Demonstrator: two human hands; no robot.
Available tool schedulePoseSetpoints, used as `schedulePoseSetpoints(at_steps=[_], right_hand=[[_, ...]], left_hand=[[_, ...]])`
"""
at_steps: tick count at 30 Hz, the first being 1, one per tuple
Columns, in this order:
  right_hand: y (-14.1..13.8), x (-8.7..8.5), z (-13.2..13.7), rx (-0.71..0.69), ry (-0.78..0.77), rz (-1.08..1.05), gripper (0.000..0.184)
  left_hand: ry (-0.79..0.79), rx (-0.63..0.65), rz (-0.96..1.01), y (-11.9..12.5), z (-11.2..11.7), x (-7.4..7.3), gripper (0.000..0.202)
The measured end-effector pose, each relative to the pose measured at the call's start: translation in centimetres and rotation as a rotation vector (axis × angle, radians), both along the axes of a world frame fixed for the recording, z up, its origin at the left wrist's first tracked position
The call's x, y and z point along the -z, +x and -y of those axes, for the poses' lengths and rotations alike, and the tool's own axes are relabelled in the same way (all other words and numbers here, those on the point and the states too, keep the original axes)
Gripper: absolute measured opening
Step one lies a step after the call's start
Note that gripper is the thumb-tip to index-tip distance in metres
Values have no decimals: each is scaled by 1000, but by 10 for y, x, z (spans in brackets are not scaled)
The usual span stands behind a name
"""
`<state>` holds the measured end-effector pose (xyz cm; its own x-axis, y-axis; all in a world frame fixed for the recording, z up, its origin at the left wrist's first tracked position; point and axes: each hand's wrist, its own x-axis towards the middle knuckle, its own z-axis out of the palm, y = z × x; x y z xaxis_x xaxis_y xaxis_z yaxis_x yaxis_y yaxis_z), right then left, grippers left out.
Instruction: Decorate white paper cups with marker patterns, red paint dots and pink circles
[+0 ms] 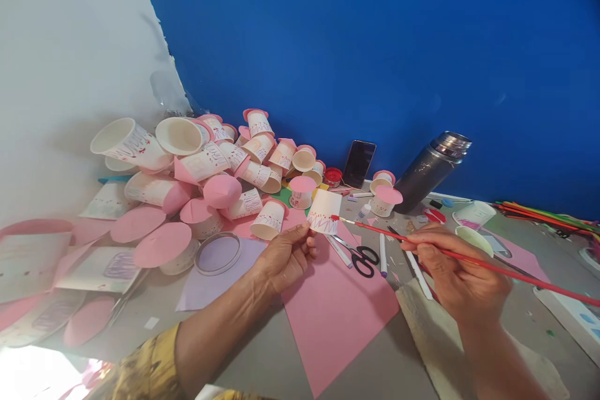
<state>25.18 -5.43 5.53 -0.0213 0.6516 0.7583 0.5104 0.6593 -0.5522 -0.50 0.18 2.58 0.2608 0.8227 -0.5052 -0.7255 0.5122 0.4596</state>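
My left hand (291,259) pinches the rim of a white paper cup (327,205), held upside down above pink paper. Purple zigzag strokes and small red marks run along the cup's lower band. Between the fingers of my right hand (462,269) is a long red paintbrush (506,267). Its red-loaded tip is at the cup's right side, touching it or very close. Under the cup lie black-handled scissors (363,260) and a white marker (340,252) on the pink sheet (342,325).
Many decorated cups with pink paper discs (164,244) are heaped at the left. A dark metal flask (429,172) and a phone (359,164) lean by the blue wall. A metal ring (218,273) rests on lilac paper. A beige cloth (450,331) and a power strip (569,319) lie right.
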Motion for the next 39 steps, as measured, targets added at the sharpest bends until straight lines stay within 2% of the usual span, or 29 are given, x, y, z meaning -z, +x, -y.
schedulePoseSetpoints(at_steps=[10,14,17,21,26,29,33,39], right_hand=[[0,-1,3,68,91,-20,16],[0,0,0,168,71,-145,10],[0,1,-3,228,56,-254,16],[-2,3,-7,186,-9,-270,22],[-3,10,-9,188,-119,-117,18],[-4,13,-13,113,-225,-34,32],[-8,12,-18,61,-254,32,46],[-13,10,-16,87,-248,67,43]], left_hand=[[21,7,19,-2,-1,4,23],[68,-7,0,-2,-1,4,21],[186,-1,-51,-3,1,4,22],[407,23,-237,-1,7,4,25],[623,44,-516,3,18,2,15],[722,11,-634,7,24,1,20],[828,17,-704,10,27,2,23],[931,73,-728,9,27,10,16]])
